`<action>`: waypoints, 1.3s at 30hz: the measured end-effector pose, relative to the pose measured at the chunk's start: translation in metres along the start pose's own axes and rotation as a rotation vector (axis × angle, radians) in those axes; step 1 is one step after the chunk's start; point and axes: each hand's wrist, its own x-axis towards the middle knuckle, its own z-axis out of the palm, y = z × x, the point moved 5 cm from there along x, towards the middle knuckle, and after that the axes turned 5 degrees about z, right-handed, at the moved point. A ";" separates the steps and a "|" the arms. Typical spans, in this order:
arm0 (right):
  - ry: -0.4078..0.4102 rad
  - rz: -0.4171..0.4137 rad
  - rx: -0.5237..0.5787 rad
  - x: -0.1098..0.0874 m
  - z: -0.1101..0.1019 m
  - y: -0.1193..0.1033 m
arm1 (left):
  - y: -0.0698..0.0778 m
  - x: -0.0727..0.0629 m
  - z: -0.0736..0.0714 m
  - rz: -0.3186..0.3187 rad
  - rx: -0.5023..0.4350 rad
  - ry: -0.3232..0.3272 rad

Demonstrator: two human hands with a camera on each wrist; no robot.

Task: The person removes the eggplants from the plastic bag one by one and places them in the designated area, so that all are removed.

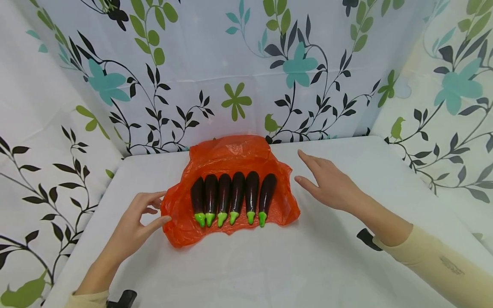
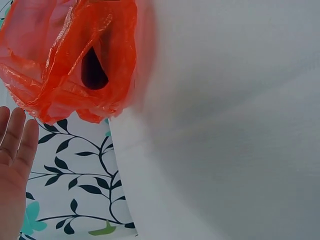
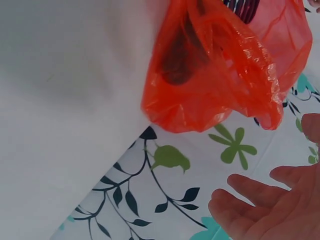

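Eggplants (image 1: pixel 237 192), six in all, lay side by side on a spread red plastic bag (image 1: pixel 231 149) upon the white table (image 1: pixel 231 273), green ends toward six o'clock. Lining up looked finished; the bag remained unclosed over them, any covering apparently left to do. At nine o'clock the left hand (image 1: pixel 132 224), gripping nothing, met the bag's edge; at three, the right hand (image 1: pixel 333 186) hovered apart, fingers extended, empty.
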 end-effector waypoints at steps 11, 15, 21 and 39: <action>-0.020 -0.064 0.031 -0.016 0.005 -0.025 | -0.012 -0.020 0.023 -0.113 0.006 -0.127; -0.037 -0.070 0.035 -0.020 0.010 -0.033 | -0.016 -0.025 0.027 -0.156 0.017 -0.135; 0.000 -0.074 -0.054 -0.026 0.012 -0.043 | -0.020 -0.029 0.028 -0.205 0.041 -0.117; -0.039 -0.163 -0.014 -0.042 0.017 -0.071 | -0.031 -0.031 0.036 -0.246 0.053 -0.231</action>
